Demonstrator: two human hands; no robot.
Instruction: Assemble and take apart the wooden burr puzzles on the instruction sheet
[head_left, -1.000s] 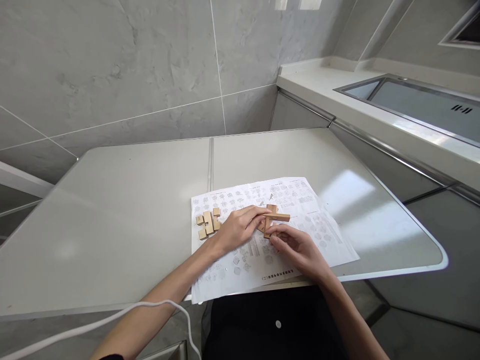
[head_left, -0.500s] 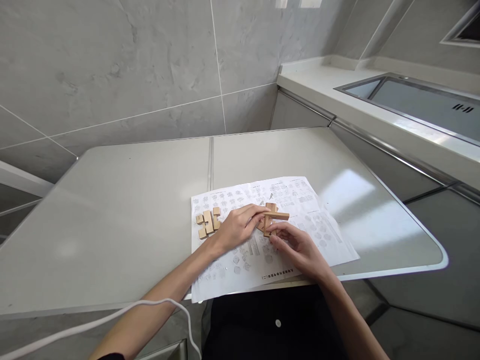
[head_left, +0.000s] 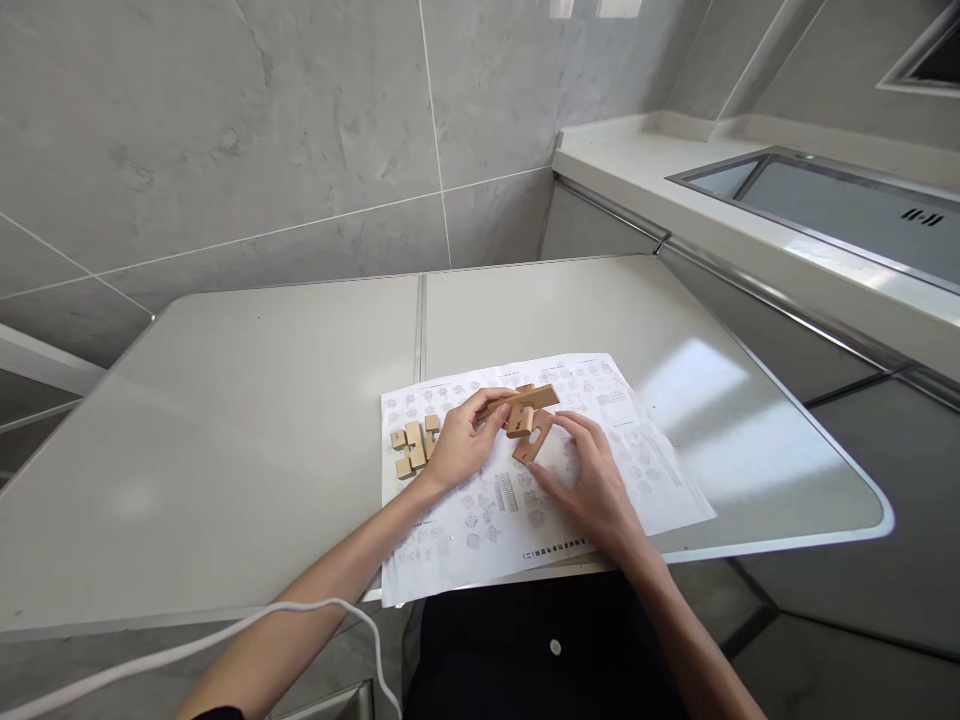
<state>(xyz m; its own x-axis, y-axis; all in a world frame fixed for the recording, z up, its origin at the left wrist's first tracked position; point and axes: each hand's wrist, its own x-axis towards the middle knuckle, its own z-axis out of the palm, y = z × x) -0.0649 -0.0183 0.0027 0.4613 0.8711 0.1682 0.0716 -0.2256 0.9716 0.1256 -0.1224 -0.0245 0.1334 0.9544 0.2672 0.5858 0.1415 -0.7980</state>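
My left hand (head_left: 466,442) pinches several crossed wooden puzzle pieces above the printed sheet. Among them are a long flat bar (head_left: 541,397) slanting up to the right and a shorter piece (head_left: 519,423) with a dark mark on its face. Just below, a wooden puzzle piece with a rounded cut-out (head_left: 529,449) is tilted, gripped at its edges between the thumb and fingers of my right hand (head_left: 598,487). It touches or nearly touches the other pieces; I cannot tell which. Notched wooden pieces (head_left: 415,444) lie on the sheet left of my left hand, which partly covers them.
The paper sheet (head_left: 480,565), printed with small diagrams, lies along the near edge of the pale folding table (head_left: 225,430). A white cable (head_left: 300,605) crosses over my left forearm. To the right stands a counter (head_left: 622,155) with an inset sink (head_left: 825,200).
The wooden pieces in my left hand have been lifted and turned, and the long bar now slants upward. My right hand has opened wider around the piece with the cut-out, which has tilted.
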